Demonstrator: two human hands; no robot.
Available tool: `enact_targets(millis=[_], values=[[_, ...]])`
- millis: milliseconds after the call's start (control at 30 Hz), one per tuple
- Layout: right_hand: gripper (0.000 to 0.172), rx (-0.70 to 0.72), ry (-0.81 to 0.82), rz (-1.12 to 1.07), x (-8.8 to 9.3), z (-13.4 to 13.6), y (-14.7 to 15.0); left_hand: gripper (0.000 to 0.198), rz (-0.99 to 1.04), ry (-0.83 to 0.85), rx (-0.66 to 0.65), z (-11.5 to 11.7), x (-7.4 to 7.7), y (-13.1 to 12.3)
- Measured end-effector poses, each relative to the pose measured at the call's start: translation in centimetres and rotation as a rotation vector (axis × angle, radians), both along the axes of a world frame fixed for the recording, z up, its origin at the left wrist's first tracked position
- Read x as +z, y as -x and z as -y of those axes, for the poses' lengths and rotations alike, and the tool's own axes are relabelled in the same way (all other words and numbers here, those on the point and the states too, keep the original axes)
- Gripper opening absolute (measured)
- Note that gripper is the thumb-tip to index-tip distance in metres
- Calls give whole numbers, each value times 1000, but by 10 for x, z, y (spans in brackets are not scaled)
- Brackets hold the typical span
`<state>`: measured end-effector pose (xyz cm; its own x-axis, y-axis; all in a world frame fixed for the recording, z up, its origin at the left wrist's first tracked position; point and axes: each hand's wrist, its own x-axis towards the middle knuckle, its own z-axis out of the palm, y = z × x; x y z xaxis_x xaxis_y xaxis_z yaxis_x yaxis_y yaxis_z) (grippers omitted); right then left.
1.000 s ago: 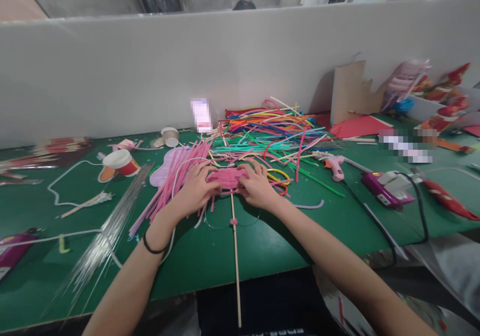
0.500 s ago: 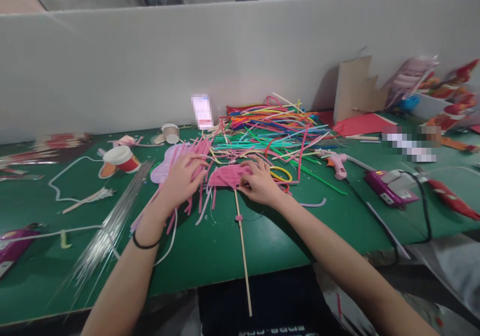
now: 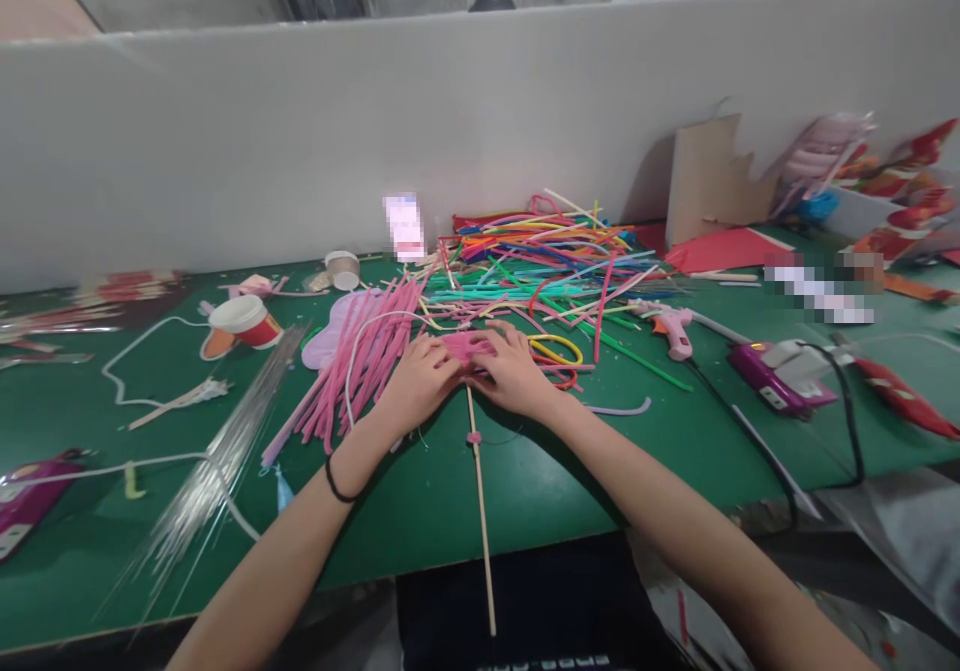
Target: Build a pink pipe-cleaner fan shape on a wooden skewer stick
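Observation:
A pink fuzzy pipe-cleaner piece (image 3: pixel 468 347) lies between my hands at the middle of the table, partly covered by the fingers. My left hand (image 3: pixel 424 376) is closed on its left side, and my right hand (image 3: pixel 516 369) grips the right side. From beneath the piece a thin wooden stick (image 3: pixel 483 521) runs toward me past the table edge, with a small pink knot (image 3: pixel 474 438) around it. A bundle of loose pink pipe cleaners (image 3: pixel 367 361) lies left of my left hand, over a lilac flat shape (image 3: pixel 326 341).
Behind my hands spreads a heap of coloured pipe cleaners (image 3: pixel 547 241). A pink glue gun (image 3: pixel 677 331) with its cord and a purple power strip (image 3: pixel 780 376) lie right. Thin wires (image 3: pixel 232 441), a paper cup (image 3: pixel 251 323) and a white cable (image 3: pixel 150 459) are left.
My left hand has moved right and toward me, from above the pink bundle onto the pink piece. My right hand stays on the piece, slightly shifted.

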<state>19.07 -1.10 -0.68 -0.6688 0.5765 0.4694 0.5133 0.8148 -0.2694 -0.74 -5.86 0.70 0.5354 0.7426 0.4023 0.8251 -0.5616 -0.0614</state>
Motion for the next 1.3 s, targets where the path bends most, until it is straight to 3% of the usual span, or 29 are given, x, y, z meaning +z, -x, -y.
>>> enact_targets(millis=[233,500,667,900,1300], values=[[16,32,22,-12,-5,-4,5,20,-21,61,66,4,7,1],[13,46,17,17,0,0,8,14,34,239,150,6,23,18],[20,37,31,-15,5,6,8,15,48,251,132,6,22,18],[28,7,58,18,0,6,14,14,61,278,131,5,22,16],[26,-15,88,12,-2,5,12,18,197,402,133,6,43,55]])
